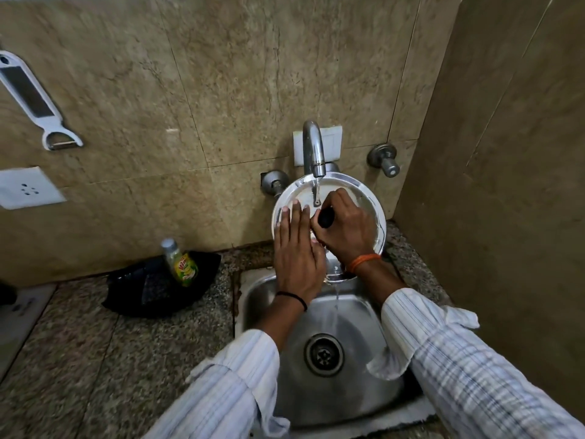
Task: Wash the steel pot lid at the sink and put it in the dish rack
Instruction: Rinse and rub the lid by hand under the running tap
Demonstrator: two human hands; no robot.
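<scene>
Fingers of the right hand [343, 226] are curled tight round the black knob [326, 217] of the lid [368, 198], clamped on it, while the left hand [296, 248] lies flat with its fingers [296, 213] straight and together, pressed against the lid's face just beside the knob. The lid is held tilted up over the back of the sink [262, 299], its upper edge just beyond the fingertips and under the tap [313, 150]. A thin stream of water lands on the steel just past the right knuckles and runs off the lower rim below both wrists into the basin.

As a judgement, the lid is thin, stiff steel and light, but wet it will be slippery on its polished face and rim. The knob is the sure place to hold, being small enough to close the whole hand round. The flat left palm only steadies and rubs; it would not stop a slip. A soap bottle [182, 264] stands well to the left of the left hand. No dish rack is in view.
</scene>
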